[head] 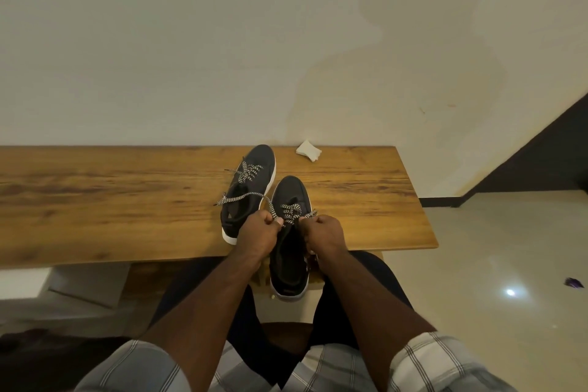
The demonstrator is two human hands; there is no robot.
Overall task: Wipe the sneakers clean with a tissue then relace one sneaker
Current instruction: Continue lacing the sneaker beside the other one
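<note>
— Hands first: what are they doing?

— Left hand (259,230) is curled round one strand of the black-and-white lace (269,204), which runs up from the fist and off to the left across the other shoe. Right hand (324,231) is curled round the other strand, close beside the eyelets.

— Which shoe is that lace on?

— The near sneaker (291,234), dark with a white sole. Its toe lies on the bench (127,200) and its heel hangs past the front edge, between the person's knees.

— And the second one?

— The far sneaker (251,188) lies wholly on the bench, just left of the first, toe toward the wall, its own lace loosely threaded.

— Do the two touch?

— They sit very close near the middle; whether they meet I cannot tell.

— Where is the tissue?

— The tissue (308,150), white and crumpled, lies at the back of the bench near the wall, apart from both shoes, to the right of the far sneaker's toe.

— Anything else?

— Plaid sleeves (439,360) at the bottom, and a small purple scrap (572,282) on the floor at right.
</note>
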